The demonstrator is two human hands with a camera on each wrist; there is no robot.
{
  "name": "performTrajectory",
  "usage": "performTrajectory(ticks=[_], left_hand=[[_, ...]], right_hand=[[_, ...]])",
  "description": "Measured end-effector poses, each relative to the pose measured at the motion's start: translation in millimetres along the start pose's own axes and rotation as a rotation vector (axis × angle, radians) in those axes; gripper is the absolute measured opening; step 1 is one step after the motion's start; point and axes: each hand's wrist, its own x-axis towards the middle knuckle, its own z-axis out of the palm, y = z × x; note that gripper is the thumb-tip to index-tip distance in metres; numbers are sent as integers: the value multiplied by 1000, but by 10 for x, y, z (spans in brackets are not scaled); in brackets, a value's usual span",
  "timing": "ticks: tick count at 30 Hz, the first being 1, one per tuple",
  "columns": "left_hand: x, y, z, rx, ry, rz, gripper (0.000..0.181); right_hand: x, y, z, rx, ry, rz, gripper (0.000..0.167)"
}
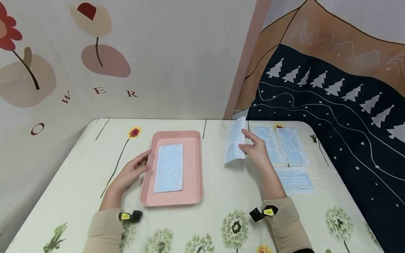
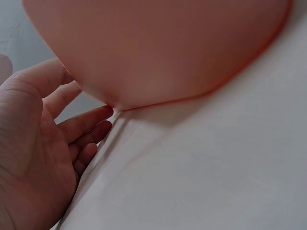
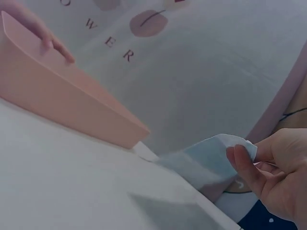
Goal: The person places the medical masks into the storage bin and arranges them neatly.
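A pink tray (image 1: 193, 168) lies on the table with one pale blue face mask (image 1: 168, 168) flat inside it. My left hand (image 1: 131, 172) holds the tray's left rim, some fingertips over the edge; in the left wrist view the hand (image 2: 43, 129) has other fingers loosely bent against the outer wall. To the right of the tray, my right hand (image 1: 257, 149) pinches another face mask (image 1: 235, 142) by its side edge, lifted and tilted above the table. In the right wrist view this mask (image 3: 201, 160) hangs between thumb and fingers.
Two face masks, one at the left (image 1: 269, 142) and one at the right (image 1: 292, 146), lie side by side beyond my right forearm. A third mask (image 1: 295, 180) lies crosswise in front of them. The flower-print tablecloth (image 1: 79, 175) reaches a patterned wall (image 1: 177, 70) behind.
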Motion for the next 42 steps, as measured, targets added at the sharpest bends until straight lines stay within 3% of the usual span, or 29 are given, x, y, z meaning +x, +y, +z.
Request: performTrajectory(ticks=[12, 30, 42], left_hand=[[1, -6, 4, 1, -5, 0, 61], [-11, 38, -3, 5, 9, -28, 63], [-10, 12, 4, 9, 4, -5, 62]], right_hand=[[-96, -232, 205, 105, -41, -35, 64], [-177, -328, 629, 308, -95, -77, 65], [-236, -300, 908, 321, -127, -57, 66]])
